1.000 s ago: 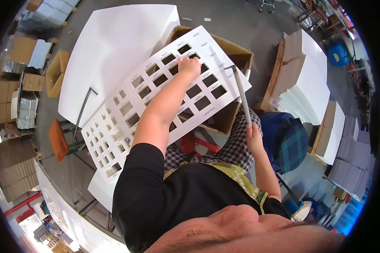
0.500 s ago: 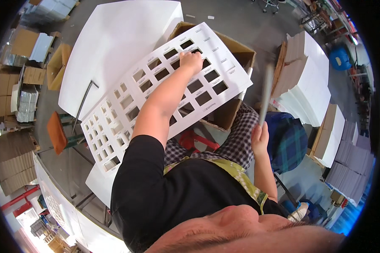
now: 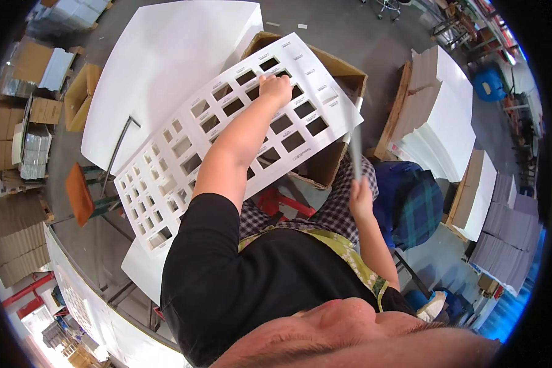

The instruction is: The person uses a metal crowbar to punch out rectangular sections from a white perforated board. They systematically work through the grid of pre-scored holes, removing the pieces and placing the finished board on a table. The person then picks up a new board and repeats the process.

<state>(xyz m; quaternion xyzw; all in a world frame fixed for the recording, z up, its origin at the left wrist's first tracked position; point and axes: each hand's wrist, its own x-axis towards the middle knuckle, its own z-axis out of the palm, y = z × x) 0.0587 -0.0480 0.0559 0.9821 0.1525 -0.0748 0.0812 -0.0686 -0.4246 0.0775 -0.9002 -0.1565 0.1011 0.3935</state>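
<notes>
We look down from above our own head at a large white die-cut sheet (image 3: 227, 132), punched with rows of rectangular windows. It lies slanted across the white table (image 3: 159, 67), with its far end overhanging an open brown cardboard box (image 3: 343, 73) on the floor.

Our left hand (image 3: 276, 87) reaches out at arm's length and presses down on the far part of the sheet, fingers curled at the edge of one window. We cannot tell whether it pinches the card or only pushes on it. The sheet runs from under that hand back toward our left shoulder, so most of it lies nearer to us than the hand.

Our right hand (image 3: 360, 197) is clenched around a slim pale stick (image 3: 354, 144), held upright beside the sheet's right edge, just off the corner and above the box. It appears blurred, so we cannot say whether it touches the card.

Risks, as we judge them: the overhanging end has no support, so a hard push could bend or crease the thin bars between windows. The sheet could also slide off the table into the box. The stick could catch a window edge and tear it.

Stacks of white board (image 3: 438, 116) stand to the right.
</notes>
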